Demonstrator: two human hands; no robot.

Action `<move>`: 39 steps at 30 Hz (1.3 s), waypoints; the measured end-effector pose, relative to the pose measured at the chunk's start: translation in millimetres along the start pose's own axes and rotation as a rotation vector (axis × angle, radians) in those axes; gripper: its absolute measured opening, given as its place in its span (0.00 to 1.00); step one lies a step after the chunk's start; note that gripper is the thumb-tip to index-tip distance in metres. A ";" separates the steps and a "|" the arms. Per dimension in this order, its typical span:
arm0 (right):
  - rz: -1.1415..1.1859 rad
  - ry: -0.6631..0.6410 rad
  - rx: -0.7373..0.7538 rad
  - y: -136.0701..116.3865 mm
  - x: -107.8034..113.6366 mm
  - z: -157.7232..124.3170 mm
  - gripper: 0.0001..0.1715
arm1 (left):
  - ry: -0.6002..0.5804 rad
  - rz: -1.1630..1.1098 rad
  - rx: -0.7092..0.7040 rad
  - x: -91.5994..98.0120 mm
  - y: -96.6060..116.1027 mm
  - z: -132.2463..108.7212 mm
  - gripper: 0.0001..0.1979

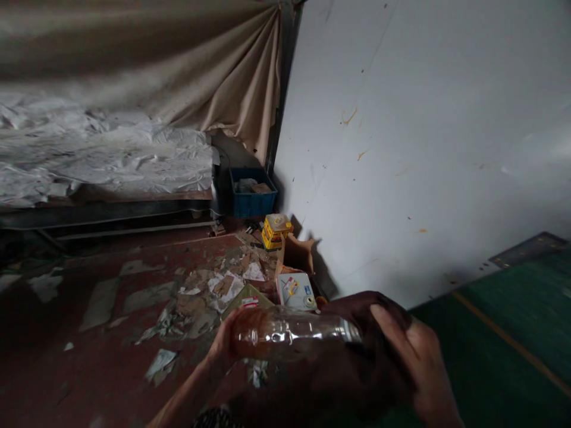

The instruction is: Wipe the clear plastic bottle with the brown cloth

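Note:
My left hand [227, 345] is wrapped round the base end of a clear plastic bottle [289, 333], which lies almost level in front of me. At the bottle's right end my right hand [414, 351] grips a dark maroon cloth [357, 362], bunched round the bottle's neck. The cloth hangs down below both hands. The cap end of the bottle is hidden in the cloth.
A white wall panel [423, 148] rises just behind my hands; a green table top [504, 351] lies at the right. On the red floor [89, 351] lie paper scraps, a white box [295, 290], a yellow can [275, 230], a blue crate [252, 193], and a plastic-covered low platform [102, 154].

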State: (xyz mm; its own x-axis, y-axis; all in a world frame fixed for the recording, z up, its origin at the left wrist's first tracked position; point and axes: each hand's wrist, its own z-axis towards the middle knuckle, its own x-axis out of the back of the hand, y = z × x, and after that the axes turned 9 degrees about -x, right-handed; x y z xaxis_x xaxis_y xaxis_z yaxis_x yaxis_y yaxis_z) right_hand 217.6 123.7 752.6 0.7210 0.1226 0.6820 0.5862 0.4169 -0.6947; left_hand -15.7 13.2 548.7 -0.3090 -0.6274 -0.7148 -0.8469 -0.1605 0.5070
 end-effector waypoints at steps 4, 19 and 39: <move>-0.042 0.054 0.104 -6.1 3.4 -7.4 0.26 | -0.094 -0.105 0.172 6.7 -14.1 -7.1 0.20; -0.072 -0.411 0.067 -17.9 -2.1 -2.8 0.17 | -0.324 -0.158 0.216 22.7 -3.4 -3.8 0.25; 0.229 0.098 -0.048 4.1 -12.0 -8.7 0.20 | -0.379 -0.140 0.479 18.3 -22.3 -1.0 0.27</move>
State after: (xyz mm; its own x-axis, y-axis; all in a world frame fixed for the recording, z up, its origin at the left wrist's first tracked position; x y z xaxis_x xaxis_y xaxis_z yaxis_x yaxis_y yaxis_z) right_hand 214.5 116.1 739.6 0.8680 0.1201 0.4817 0.4185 0.3449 -0.8402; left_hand -2.0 4.5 524.8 -0.2384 -0.2972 -0.9246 -0.9634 0.1928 0.1864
